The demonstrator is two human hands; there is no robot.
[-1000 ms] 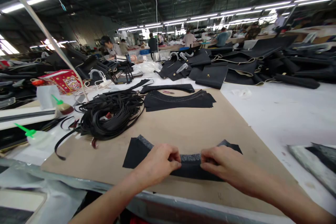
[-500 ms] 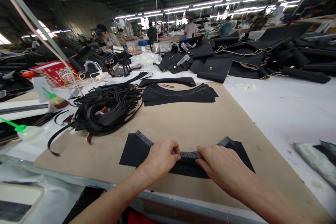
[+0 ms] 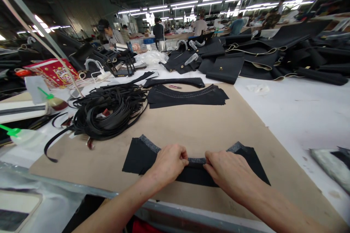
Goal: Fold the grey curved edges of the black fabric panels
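Note:
A curved black panel [image 3: 195,178], of leather or similar sheet, lies on brown board [image 3: 164,123] close to the table's front edge. Its concave far edge shows a speckled grey strip [image 3: 197,160]. My left hand [image 3: 172,158] pinches that edge left of the middle, thumb against fingertips. Right of the middle, my right hand [image 3: 221,164] pinches the same edge, a short stretch of strip showing between the two. What lies under the fingertips is hidden. Farther back sits a stack of similar curved black panels [image 3: 187,98] with stitch-like marks along the curve.
A tangled coil of black straps [image 3: 109,113] lies to the left. Beyond it are green-tipped squeeze bottles [image 3: 56,103] and a red printed bag [image 3: 54,72]. Black pieces with gold snaps [image 3: 224,65] are heaped along the back. Small red snips [image 3: 175,87] lie behind the stack. Several people work farther off.
The camera view has shifted slightly. Both hands keep their pinch on the panel's edge in nearly the same place, with no clear movement of the panel on the board.

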